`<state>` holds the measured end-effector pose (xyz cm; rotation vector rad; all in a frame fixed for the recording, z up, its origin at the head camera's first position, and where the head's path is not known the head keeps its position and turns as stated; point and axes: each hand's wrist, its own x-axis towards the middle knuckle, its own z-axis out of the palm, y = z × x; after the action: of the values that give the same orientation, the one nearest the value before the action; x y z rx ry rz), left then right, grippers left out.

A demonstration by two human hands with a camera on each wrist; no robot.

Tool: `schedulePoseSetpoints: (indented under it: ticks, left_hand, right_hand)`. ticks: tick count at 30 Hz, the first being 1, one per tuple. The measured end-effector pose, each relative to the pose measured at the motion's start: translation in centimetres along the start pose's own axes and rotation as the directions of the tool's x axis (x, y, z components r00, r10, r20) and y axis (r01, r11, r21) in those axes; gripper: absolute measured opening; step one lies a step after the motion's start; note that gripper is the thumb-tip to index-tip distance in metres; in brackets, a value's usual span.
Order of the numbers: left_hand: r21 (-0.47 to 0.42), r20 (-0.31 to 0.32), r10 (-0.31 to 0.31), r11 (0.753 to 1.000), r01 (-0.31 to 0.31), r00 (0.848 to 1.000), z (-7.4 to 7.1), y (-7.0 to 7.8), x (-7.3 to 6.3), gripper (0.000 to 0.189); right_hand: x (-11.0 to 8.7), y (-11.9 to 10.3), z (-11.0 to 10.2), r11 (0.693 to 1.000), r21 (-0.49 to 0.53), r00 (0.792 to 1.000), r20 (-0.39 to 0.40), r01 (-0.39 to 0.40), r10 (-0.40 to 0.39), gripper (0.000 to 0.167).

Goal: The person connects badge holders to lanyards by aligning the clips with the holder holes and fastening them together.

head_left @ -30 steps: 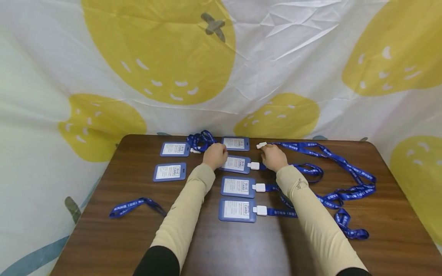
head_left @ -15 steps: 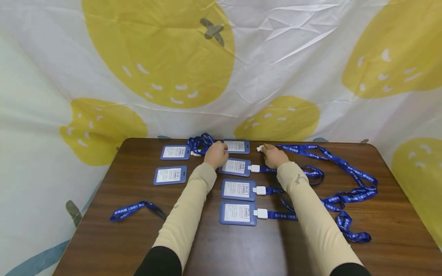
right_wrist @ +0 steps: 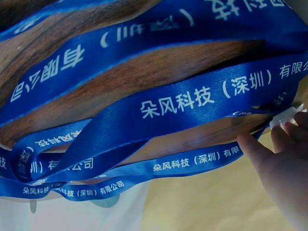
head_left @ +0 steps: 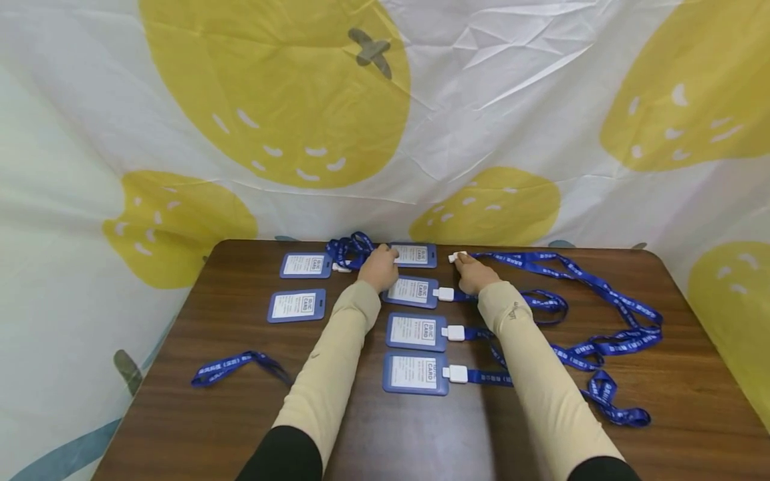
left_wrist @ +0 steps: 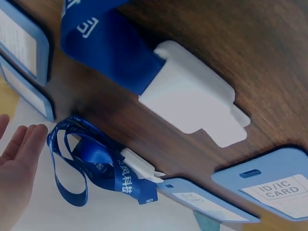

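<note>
At the table's far edge, my left hand (head_left: 379,268) has its fingertips at the left end of a blue badge holder (head_left: 414,254). In the left wrist view its fingers (left_wrist: 30,147) look fairly straight. Across from it, my right hand (head_left: 475,273) pinches the white clip (head_left: 454,256) of a blue lanyard (head_left: 571,267). That clip lies a short gap from the holder's slotted end. The right wrist view has thumb and fingers on the clip (right_wrist: 285,117), which they partly cover. Below stand three badge holders in a column, the nearest one (head_left: 415,373) joined to a clip (head_left: 458,374).
Two more badge holders lie at the left, an upper one (head_left: 305,265) and a lower one (head_left: 296,305). A bundled lanyard (head_left: 349,250) sits beside the upper. Another lanyard (head_left: 237,366) runs under the left forearm; its white clip (left_wrist: 192,91) shows in the left wrist view.
Both hands keep almost the same places. The right hand and its clip have shifted only slightly, and the clip now looks flatter than one second ago.
</note>
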<state>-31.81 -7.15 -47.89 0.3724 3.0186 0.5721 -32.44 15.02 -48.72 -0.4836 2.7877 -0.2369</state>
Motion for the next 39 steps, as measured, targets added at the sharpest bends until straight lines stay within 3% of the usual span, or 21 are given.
schedulePoseSetpoints:
  ticks: [9, 21, 22, 39]
  left_hand:
    - [0.118, 0.090, -0.019, 0.993, 0.008, 0.996, 0.6, 0.5, 0.2, 0.041]
    - [0.143, 0.173, -0.070, 0.989, 0.046, 0.982, 1.2, 0.6, 0.6, 0.039]
    - [0.152, 0.208, -0.091, 0.987, 0.060, 0.974, 1.0, 0.8, 0.6, 0.040]
    - [0.208, 0.226, -0.120, 0.975, 0.072, 0.967, 1.9, 1.1, 1.4, 0.034]
  right_hand:
    - [0.1, -0.8, -0.2, 0.999, -0.047, 1.000, -0.017, -0.020, 0.019, 0.057]
    - [-0.3, -0.9, -0.2, 0.999, 0.005, 0.999, 0.026, -0.035, 0.034, 0.060]
    - [-0.3, -0.9, -0.2, 0.999, 0.007, 0.999, 0.027, -0.035, 0.034, 0.060]
    - [-0.2, -0.7, 0.1, 0.999, -0.014, 0.999, 0.024, -0.049, 0.049, 0.057]
